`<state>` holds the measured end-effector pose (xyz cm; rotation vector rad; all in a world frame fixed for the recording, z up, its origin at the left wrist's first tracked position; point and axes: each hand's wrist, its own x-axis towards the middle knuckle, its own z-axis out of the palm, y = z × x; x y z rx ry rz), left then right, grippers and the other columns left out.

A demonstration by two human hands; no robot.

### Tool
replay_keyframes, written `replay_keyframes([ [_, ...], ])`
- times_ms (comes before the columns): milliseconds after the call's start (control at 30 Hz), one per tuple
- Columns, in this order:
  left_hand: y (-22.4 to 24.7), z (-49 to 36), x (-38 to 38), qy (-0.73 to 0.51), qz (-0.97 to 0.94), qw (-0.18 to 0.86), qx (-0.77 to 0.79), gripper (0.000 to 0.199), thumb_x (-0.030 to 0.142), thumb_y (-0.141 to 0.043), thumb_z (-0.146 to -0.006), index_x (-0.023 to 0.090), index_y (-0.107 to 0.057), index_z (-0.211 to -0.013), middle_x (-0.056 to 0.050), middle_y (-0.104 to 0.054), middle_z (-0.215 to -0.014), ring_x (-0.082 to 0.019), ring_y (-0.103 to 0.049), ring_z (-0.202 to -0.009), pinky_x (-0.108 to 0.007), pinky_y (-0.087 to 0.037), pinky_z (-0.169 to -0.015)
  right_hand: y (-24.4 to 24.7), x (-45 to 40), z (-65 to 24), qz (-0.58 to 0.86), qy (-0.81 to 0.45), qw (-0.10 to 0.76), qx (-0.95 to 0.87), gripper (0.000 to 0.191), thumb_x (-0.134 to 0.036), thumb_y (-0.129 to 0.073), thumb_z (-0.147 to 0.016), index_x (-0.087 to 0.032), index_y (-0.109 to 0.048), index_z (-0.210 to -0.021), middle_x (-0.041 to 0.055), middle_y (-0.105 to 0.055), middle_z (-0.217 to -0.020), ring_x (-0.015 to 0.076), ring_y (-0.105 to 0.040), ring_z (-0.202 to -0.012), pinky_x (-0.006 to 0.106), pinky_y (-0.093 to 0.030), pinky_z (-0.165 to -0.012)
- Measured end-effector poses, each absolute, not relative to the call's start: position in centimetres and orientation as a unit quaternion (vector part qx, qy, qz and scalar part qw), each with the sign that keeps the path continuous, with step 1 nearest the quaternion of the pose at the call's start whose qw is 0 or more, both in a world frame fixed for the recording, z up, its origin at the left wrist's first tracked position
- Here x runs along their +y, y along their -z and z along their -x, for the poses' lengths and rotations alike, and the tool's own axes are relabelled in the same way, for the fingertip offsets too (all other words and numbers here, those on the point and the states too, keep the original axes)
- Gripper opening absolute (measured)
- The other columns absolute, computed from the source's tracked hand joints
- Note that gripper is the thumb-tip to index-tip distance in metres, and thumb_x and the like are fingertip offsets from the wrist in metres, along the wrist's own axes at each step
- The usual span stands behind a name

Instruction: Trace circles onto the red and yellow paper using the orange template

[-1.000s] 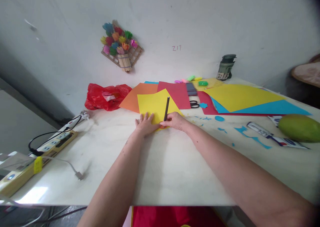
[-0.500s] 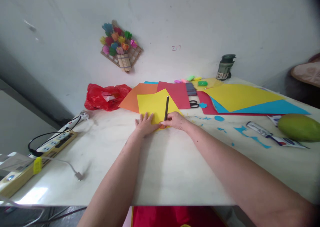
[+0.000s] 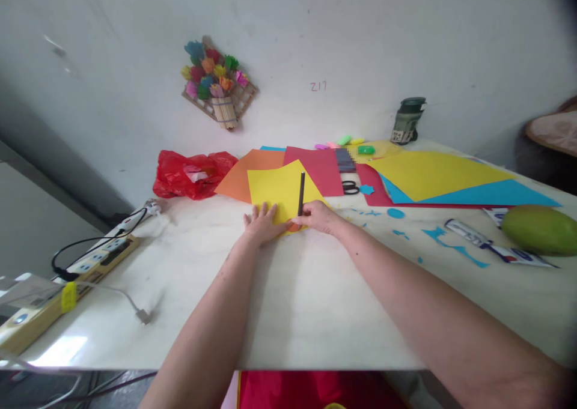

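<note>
A: Clock centred on the yellow sheet (image 3: 279, 187), go. Where is it?
B: On the desk (image 3: 324, 313), mid-view, overlapping the orange sheet (image 3: 238, 172) at ten o'clock and the red sheet (image 3: 318, 167) at two.
A: Left hand (image 3: 261, 224)?
B: Eight o'clock. Fingers spread wide, laid over the sheet's near edge, thumb toward the orange piece (image 3: 294, 227).
A: Right hand (image 3: 317, 217)?
B: Four o'clock. Narrow pinch around the black pen (image 3: 302, 193), low on the barrel. Pen stands nearly upright.
A: Tip touching?
B: Can't tell, the fingers cover it.
A: And the orange piece?
B: Five o'clock, small, between the hands at the sheet's near edge. Outline partly hidden.
A: Rest, fast.
B: Three o'clock: scissors (image 3: 350, 187) near the sheet, blue cutout (image 3: 366, 190) just beside them, blue oval (image 3: 395, 213) farther out, green fruit (image 3: 538, 230) well apart. Two o'clock, far: dark bottle (image 3: 407, 122) upright by the wall (image 3: 279, 24). Between nine and ten: crumpled red bag (image 3: 180, 175). Between eight and nine: power strip (image 3: 97, 259).
A: On the wall?
B: Eleven o'clock, flower bouquet (image 3: 216, 75) on a lattice; "217" (image 3: 318, 86) around one.
</note>
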<state>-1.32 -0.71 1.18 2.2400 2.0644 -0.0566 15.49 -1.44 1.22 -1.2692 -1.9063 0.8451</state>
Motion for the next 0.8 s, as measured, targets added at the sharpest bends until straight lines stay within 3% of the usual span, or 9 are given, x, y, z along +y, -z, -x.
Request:
replay_keyframes([
  [267, -1.0, 1.5, -0.7, 0.007, -0.740, 0.042, 0.671, 0.083, 0.075, -0.021, -0.061, 0.030, -0.015, -0.130, -0.001, -0.007, -0.138, -0.029, 0.004, -0.123, -0.052, -0.006, -0.094, -1.3, -1.7, -14.5, 0.425, -0.380, 0.469, -0.675, 0.031, -0.040, -0.056, -0.062, -0.010, -0.059, -0.070, 0.0040, -0.061, -0.065, 0.0120, -0.056, -0.062, 0.023, -0.043, -0.058],
  [800, -0.8, 2.3, -0.4, 0.010, -0.750, 0.039, 0.660, 0.075, 0.070, -0.020, -0.067, 0.031, -0.013, -0.130, 0.004, -0.007, -0.137, -0.026, 0.000, -0.123, -0.056, 0.001, -0.092, 0.0, -1.2, -13.6, 0.427, -0.388, 0.446, -0.685, 0.031, -0.042, -0.057, -0.062, -0.012, -0.060, -0.069, 0.0053, -0.063, -0.061, 0.0133, -0.059, -0.057, 0.024, -0.047, -0.054],
])
